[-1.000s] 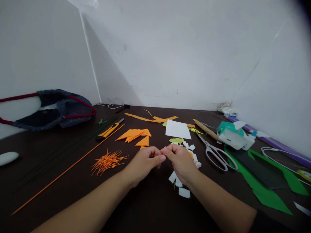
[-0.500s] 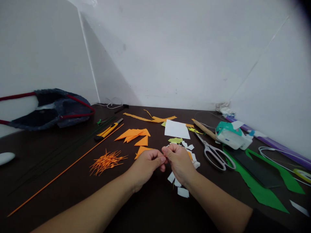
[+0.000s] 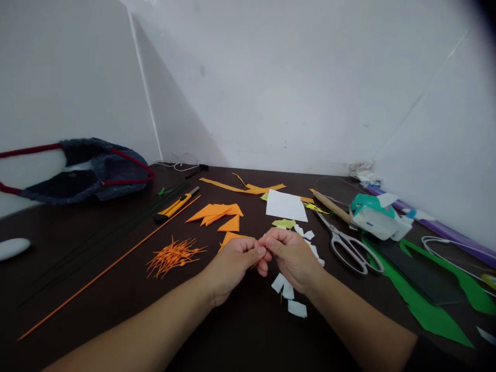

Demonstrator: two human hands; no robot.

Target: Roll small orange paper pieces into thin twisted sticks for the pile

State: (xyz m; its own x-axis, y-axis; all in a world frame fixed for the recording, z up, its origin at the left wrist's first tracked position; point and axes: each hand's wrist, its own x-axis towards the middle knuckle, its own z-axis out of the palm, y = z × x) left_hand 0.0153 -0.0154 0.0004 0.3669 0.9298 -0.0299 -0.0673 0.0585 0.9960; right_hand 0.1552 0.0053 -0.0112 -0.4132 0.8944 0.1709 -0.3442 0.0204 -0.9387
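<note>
My left hand (image 3: 240,263) and my right hand (image 3: 287,256) meet fingertip to fingertip above the table, both pinched closed. A thin orange paper strip (image 3: 254,265) shows faintly below the left fingertips; most of it is hidden by the fingers. Just beyond the left hand lie several folded orange paper pieces (image 3: 215,211). To its left is a pile of thin twisted orange paper strips (image 3: 175,257), some with small knobs. Torn white paper scraps (image 3: 297,308) lie around and under the right hand, with a yellow-green scrap (image 3: 284,223) behind it.
Scissors (image 3: 351,250) lie open on the right, near green paper (image 3: 434,323), a dark flat slab (image 3: 422,274) and a wipes packet (image 3: 377,217). White paper (image 3: 287,205) is at the back. A yellow cutter (image 3: 176,205), an orange stick (image 3: 110,268) and a blue bag (image 3: 85,170) are left.
The view has shifted slightly, so the scene sits a little differently. My hands stay pinched together; the right fingers have shifted slightly, and a bit of orange now shows below the left fingertips.
</note>
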